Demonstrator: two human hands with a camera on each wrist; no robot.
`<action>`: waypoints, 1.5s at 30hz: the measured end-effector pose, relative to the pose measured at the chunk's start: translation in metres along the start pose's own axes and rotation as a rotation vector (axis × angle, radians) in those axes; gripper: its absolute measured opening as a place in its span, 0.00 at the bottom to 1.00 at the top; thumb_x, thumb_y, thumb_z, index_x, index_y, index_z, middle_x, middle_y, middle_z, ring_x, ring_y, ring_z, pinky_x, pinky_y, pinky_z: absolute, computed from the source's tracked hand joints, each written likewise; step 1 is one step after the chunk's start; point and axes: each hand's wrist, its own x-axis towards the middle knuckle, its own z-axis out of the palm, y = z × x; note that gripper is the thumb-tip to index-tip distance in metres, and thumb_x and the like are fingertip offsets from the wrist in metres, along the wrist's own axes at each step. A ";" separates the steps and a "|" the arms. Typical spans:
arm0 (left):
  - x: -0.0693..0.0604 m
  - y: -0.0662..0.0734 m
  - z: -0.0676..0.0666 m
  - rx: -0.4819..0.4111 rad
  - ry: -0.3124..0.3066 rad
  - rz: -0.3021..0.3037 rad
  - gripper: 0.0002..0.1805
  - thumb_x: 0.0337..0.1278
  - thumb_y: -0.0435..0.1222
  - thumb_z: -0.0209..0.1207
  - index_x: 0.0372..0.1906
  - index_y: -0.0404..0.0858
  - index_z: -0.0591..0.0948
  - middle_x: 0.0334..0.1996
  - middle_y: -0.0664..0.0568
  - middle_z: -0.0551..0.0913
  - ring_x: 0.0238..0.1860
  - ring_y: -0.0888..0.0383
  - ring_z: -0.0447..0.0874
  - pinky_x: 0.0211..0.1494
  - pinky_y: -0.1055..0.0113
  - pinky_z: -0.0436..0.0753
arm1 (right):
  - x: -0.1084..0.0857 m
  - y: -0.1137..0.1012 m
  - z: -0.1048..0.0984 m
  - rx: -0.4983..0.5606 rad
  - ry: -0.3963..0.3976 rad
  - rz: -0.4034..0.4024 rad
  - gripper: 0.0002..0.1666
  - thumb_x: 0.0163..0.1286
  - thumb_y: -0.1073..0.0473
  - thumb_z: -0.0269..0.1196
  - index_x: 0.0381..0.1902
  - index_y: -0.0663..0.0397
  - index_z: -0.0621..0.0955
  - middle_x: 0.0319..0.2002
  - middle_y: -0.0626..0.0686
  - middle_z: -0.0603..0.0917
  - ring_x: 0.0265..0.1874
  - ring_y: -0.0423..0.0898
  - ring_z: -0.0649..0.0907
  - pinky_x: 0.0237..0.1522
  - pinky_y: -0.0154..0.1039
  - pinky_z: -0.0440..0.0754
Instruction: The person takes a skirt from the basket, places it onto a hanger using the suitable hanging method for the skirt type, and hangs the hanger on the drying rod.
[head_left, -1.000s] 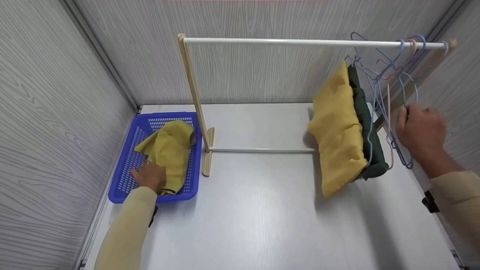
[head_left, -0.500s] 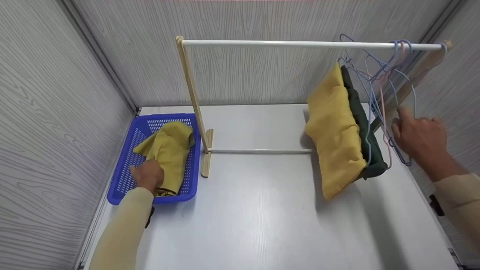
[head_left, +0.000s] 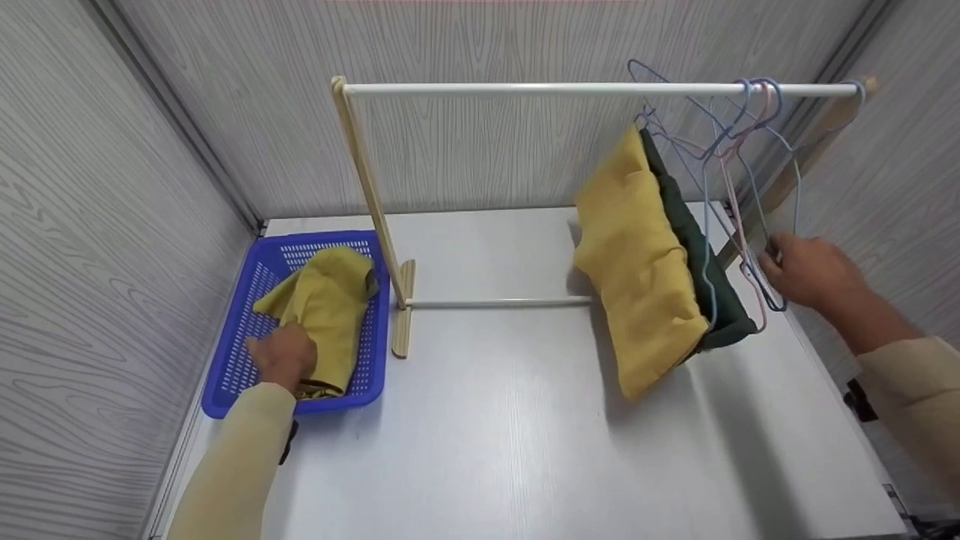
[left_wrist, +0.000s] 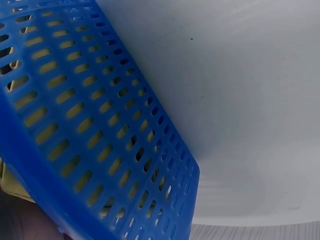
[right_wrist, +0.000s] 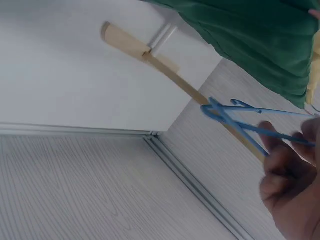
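Head view: right hand [head_left: 814, 271] sits lower now, curled round blue hanger [right_wrist: 250, 127]; left hand [head_left: 285, 352] unmoved, yellow cloth [head_left: 330, 300] under it, grip unclear.

At your left hand [head_left: 283, 354], mustard-yellow cloth [head_left: 330, 300] is showing inside a solid blue basket [head_left: 377, 352] patterned with rows of slots. By your right hand [head_left: 814, 271], a light-blue hanger [right_wrist: 250, 128] is showing, a pink hanger [head_left: 738, 217] too; left of that hand, plain yellow cloth [head_left: 637, 262] is hanging with dark green cloth [right_wrist: 265, 40]. Between your hands, a white rail [head_left: 510, 88] is running over a plain white tabletop [head_left: 487, 435]; right of your left hand, a pale tan post [head_left: 364, 172] is standing. You're wearing cream sleeves [head_left: 232, 465]. Beyond both hands, grey walls [head_left: 480, 150] are showing wavy grain.
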 end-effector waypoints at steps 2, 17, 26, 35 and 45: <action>0.000 0.000 0.000 0.005 0.004 0.000 0.17 0.68 0.33 0.44 0.49 0.24 0.75 0.45 0.27 0.82 0.54 0.28 0.78 0.69 0.26 0.48 | -0.001 0.000 0.001 -0.007 -0.064 0.011 0.18 0.76 0.56 0.47 0.47 0.68 0.73 0.30 0.63 0.76 0.26 0.54 0.75 0.23 0.43 0.73; -0.002 0.007 -0.002 0.065 0.245 0.118 0.16 0.72 0.33 0.40 0.39 0.26 0.76 0.35 0.29 0.82 0.40 0.33 0.82 0.55 0.36 0.69 | -0.007 0.000 0.002 -0.139 0.049 -0.023 0.39 0.80 0.38 0.29 0.35 0.65 0.73 0.22 0.59 0.72 0.22 0.55 0.72 0.22 0.46 0.68; -0.003 0.034 -0.013 0.040 0.605 0.243 0.23 0.76 0.39 0.41 0.26 0.28 0.73 0.22 0.34 0.77 0.26 0.36 0.78 0.37 0.45 0.71 | -0.009 -0.013 0.004 -0.148 0.230 -0.091 0.34 0.81 0.43 0.38 0.24 0.60 0.74 0.16 0.55 0.67 0.17 0.52 0.69 0.19 0.43 0.64; -0.010 0.072 -0.048 -0.075 0.788 0.346 0.22 0.73 0.38 0.44 0.23 0.29 0.73 0.19 0.36 0.75 0.24 0.36 0.77 0.35 0.45 0.71 | -0.010 -0.023 0.005 -0.159 0.364 -0.136 0.30 0.80 0.47 0.41 0.19 0.57 0.69 0.14 0.54 0.64 0.14 0.51 0.64 0.17 0.43 0.58; -0.024 0.122 -0.084 -0.095 0.855 0.459 0.21 0.71 0.37 0.43 0.23 0.30 0.74 0.17 0.37 0.74 0.23 0.36 0.78 0.34 0.46 0.70 | -0.007 -0.033 0.010 -0.176 0.452 -0.204 0.28 0.80 0.50 0.44 0.18 0.56 0.67 0.13 0.52 0.62 0.12 0.50 0.62 0.16 0.42 0.55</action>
